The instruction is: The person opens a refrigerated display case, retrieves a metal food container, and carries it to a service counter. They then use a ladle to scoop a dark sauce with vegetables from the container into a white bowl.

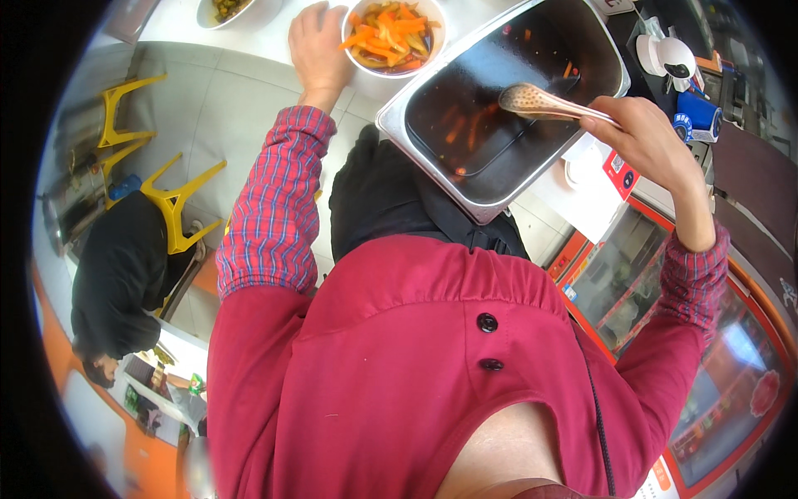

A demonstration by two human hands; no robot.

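Note:
My right hand [645, 140] grips the handle of a perforated metal serving utensil [530, 103]; whether it is a spoon or tongs is unclear. Its rounded head hangs over a deep stainless steel pan [430, 159] of dark liquid, where orange vegetable strips [471, 128] and red bits show. To the pan's left, a white bowl [440, 53] holds orange and yellowish vegetable strips [386, 34] in dark liquid. My left hand [321, 53] rests on the white tabletop [268, 37] against the bowl's left side, without a visible grip on it.
Another white bowl [212, 22] holds greenish food at the upper left. A white camera device [670, 59] and a blue box [698, 115] stand right. Glass-front fridge doors [729, 380] lie lower right. Yellow stools [177, 199] and a person in black [118, 274] are left.

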